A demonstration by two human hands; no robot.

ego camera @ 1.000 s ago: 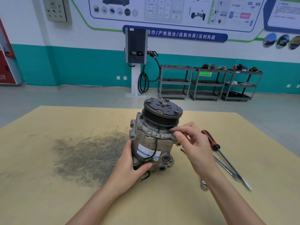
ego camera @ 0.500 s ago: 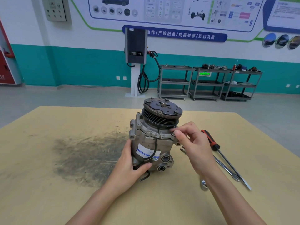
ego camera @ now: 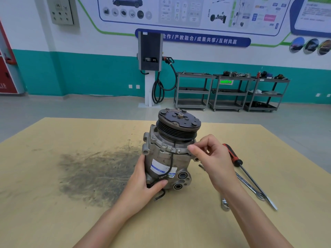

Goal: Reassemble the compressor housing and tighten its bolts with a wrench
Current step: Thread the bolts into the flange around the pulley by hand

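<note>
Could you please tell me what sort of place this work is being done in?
Probably an automotive training workshop: a grey wall-side charging unit with a black cable, a wall poster of car diagrams, and grey metal trolleys carrying parts behind the worn tan worktable.

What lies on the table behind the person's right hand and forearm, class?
Behind the right hand lie a red-handled screwdriver and a wrench; another wrench end shows beside the forearm. The forearm covers their middle parts, so whether they join cannot be seen.
</note>
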